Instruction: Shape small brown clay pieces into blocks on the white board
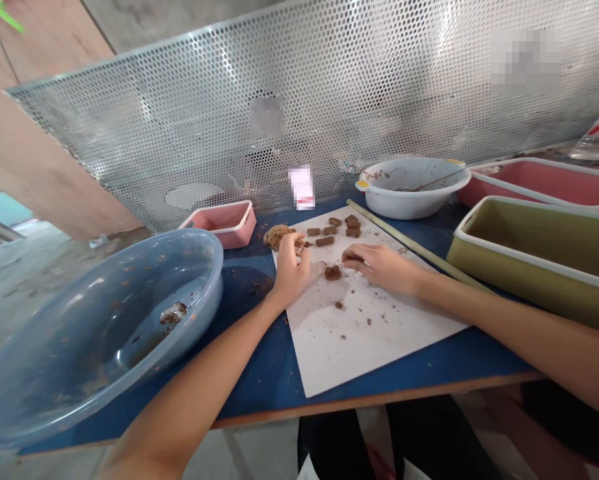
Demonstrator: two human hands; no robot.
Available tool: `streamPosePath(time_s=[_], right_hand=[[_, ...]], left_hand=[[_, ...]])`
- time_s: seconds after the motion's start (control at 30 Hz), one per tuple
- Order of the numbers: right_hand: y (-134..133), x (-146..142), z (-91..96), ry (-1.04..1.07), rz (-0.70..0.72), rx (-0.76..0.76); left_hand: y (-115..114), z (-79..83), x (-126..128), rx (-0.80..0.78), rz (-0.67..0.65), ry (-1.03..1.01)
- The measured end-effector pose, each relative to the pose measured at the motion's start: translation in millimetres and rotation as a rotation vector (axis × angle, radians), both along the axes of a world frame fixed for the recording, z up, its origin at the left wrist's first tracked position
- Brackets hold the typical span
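Note:
My left hand (pixel 293 265) reaches to the far left corner of a white board (pixel 324 360), its fingers curled against a large, crumbly lump of brown clay (pixel 277 236). To the right, my right hand (pixel 382 267) is palm down over the board, fingers closed on a small piece of brown clay (pixel 353 258), mostly hidden under them. Just left of those fingertips sits a separate dark clay piece (pixel 332 273). Several short clay rolls (pixel 324 241) lie beyond my hands near the board's far edge. Crumbs are scattered over the nearer part.
A large blue basin (pixel 206 293) stands at left, a small pink tub (pixel 229 230) behind it. A pale stick (pixel 419 247) lies along the board's right side. Beyond are a white basin (pixel 404 203), an olive trough (pixel 519 260) and a pink trough (pixel 544 177). Perforated metal sheet (pixel 189 113) closes the back.

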State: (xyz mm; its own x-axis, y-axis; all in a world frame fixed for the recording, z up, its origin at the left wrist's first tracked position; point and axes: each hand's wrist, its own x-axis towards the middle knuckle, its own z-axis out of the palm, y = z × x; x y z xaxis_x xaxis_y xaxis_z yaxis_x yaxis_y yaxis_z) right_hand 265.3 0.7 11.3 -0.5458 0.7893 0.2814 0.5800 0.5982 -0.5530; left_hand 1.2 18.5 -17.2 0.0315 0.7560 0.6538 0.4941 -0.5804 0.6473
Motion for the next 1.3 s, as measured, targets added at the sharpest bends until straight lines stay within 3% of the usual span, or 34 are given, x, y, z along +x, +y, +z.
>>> streamPosePath(time_s=[0.9, 1.13, 1.3], right_hand=[[-7.1, -1.3, 7.1, -0.016, 0.002, -0.017], [-3.3, -0.4, -0.2, 0.003, -0.014, -0.007], [-1.3, 0.4, -4.7, 0.039, 0.077, 0.082]], left_hand=[[3.3, -5.7, -0.1, 0.04, 0.007, 0.046], [3.7, -6.0, 0.5, 0.037, 0.009, 0.046], [3.9, -6.2, 0.2, 0.035, 0.014, 0.046]])
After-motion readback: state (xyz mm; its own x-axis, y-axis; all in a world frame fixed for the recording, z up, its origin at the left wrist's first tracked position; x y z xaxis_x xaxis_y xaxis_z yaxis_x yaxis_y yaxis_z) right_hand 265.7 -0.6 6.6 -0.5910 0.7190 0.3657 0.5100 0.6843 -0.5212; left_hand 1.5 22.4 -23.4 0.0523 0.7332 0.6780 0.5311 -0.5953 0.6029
